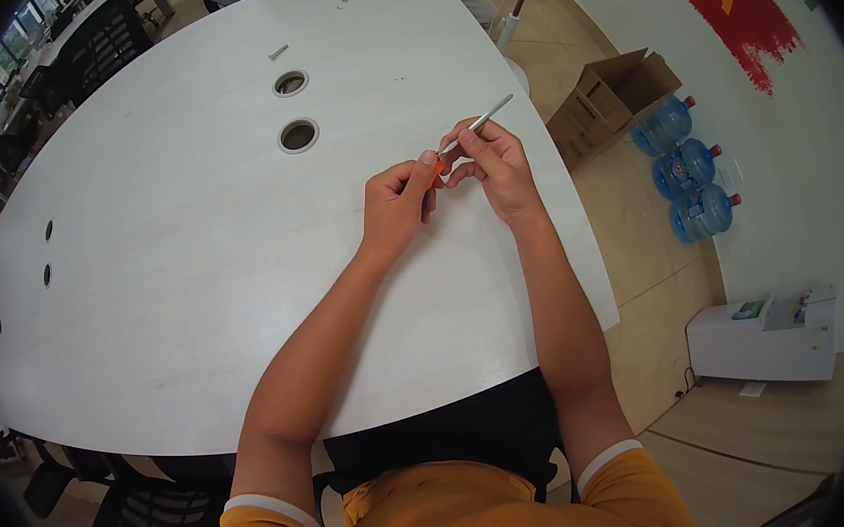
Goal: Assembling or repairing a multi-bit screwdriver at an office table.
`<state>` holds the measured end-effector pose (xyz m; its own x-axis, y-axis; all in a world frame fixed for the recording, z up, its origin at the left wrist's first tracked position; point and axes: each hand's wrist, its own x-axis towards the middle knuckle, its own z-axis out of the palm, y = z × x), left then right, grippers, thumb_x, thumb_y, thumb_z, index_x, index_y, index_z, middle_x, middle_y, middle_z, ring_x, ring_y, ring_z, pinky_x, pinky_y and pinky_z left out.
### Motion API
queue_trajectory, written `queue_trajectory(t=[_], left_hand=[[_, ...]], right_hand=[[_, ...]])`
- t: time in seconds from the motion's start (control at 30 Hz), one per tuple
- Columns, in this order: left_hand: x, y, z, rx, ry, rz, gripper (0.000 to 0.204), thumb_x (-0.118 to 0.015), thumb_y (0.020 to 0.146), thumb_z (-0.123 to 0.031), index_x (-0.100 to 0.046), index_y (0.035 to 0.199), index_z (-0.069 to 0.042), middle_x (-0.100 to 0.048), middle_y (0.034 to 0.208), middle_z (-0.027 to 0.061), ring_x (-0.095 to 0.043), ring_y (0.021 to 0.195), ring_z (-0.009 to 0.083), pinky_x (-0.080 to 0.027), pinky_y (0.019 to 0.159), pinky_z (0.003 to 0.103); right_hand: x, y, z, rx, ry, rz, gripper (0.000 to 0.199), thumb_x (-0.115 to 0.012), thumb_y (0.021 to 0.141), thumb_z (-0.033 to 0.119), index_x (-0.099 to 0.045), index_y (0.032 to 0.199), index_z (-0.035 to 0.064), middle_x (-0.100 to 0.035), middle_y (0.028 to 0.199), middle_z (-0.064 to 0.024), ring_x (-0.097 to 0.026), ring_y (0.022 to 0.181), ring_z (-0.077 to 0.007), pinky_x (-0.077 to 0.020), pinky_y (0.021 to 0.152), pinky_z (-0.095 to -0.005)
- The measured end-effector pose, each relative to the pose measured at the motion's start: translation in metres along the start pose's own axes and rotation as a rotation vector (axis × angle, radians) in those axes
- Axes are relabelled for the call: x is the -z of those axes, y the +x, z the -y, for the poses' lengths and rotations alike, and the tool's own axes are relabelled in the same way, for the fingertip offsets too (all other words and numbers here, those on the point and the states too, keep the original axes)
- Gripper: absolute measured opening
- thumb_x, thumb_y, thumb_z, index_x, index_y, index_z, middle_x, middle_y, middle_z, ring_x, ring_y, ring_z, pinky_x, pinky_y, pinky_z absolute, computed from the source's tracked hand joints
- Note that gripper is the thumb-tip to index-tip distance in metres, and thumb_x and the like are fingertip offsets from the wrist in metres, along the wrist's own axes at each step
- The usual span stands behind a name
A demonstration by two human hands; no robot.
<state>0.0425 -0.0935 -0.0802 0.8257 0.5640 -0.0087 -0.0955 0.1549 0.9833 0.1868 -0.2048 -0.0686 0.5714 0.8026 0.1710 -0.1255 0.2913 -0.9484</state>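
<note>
Both of my hands are raised close together over the right part of the white table [233,280]. My right hand [497,167] pinches a slim silver rod [494,112], pen-like in shape, between thumb and fingers. The rod slants up to the right, and its lower end meets a small orange piece [440,167] at my left fingertips. My left hand [397,197] is closed around that piece, thumb on top; a dark part shows below the fingers. Most of the orange piece is hidden, so its kind is unclear.
Two round cable holes [298,135] pierce the table ahead, with a small silver object [278,52] beyond them and tiny bits [349,0] at the far edge. Right of the table stand a cardboard box [595,113], blue water jugs [685,168] and a white cabinet [765,339].
</note>
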Motion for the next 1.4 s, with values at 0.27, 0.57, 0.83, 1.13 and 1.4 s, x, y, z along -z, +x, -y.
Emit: queue_trajectory(t=[0.27,0.57,0.83,1.13,1.4], left_hand=[[-0.004,0.001,0.001,-0.006,0.039,-0.016,0.056,-0.056,0.108,-0.052,-0.076,0.092,-0.002,-0.055,0.059,0.0003,-0.046,0.049,0.0082,-0.035,0.048,0.027],[-0.002,0.001,0.006,0.019,-0.001,-0.006,0.051,-0.059,0.108,-0.048,-0.076,0.091,-0.003,-0.057,0.063,0.0,-0.049,0.053,0.0074,-0.04,0.051,0.025],[-0.004,0.002,0.002,-0.016,0.043,0.009,0.056,-0.054,0.11,-0.048,-0.074,0.085,-0.003,-0.058,0.064,0.0006,-0.051,0.055,0.0074,-0.041,0.05,0.026],[-0.002,-0.001,0.01,0.006,0.063,-0.011,0.057,-0.054,0.11,-0.046,-0.072,0.077,-0.003,-0.057,0.06,0.0003,-0.049,0.052,0.0076,-0.038,0.049,0.026],[-0.001,0.001,0.012,-0.025,0.053,0.004,0.055,-0.057,0.109,-0.047,-0.072,0.079,-0.003,-0.058,0.061,0.0,-0.051,0.054,0.007,-0.04,0.05,0.025]], right_hand=[[-0.002,0.0,0.002,-0.013,-0.033,0.005,0.021,-0.067,0.105,0.024,-0.07,0.105,0.0032,-0.074,0.1,-0.0069,-0.073,0.086,-0.0157,-0.0594,0.067,-0.0294],[-0.001,-0.002,-0.001,-0.009,-0.091,0.014,0.019,-0.074,0.1,0.017,-0.075,0.109,0.001,-0.074,0.093,-0.0077,-0.071,0.082,-0.0144,-0.0569,0.065,-0.028],[-0.005,0.001,0.004,-0.01,-0.063,0.075,0.014,-0.076,0.097,0.011,-0.073,0.106,0.0019,-0.073,0.094,-0.0062,-0.068,0.082,-0.0127,-0.0548,0.065,-0.027],[-0.005,-0.004,0.003,-0.041,-0.072,0.145,0.01,-0.072,0.097,0.011,-0.073,0.102,0.002,-0.07,0.096,-0.0046,-0.066,0.075,-0.0133,-0.0536,0.067,-0.027],[-0.002,-0.002,-0.005,-0.066,-0.047,0.089,0.009,-0.069,0.1,0.011,-0.071,0.105,0.004,-0.069,0.1,-0.0032,-0.067,0.08,-0.0125,-0.056,0.067,-0.0272]])
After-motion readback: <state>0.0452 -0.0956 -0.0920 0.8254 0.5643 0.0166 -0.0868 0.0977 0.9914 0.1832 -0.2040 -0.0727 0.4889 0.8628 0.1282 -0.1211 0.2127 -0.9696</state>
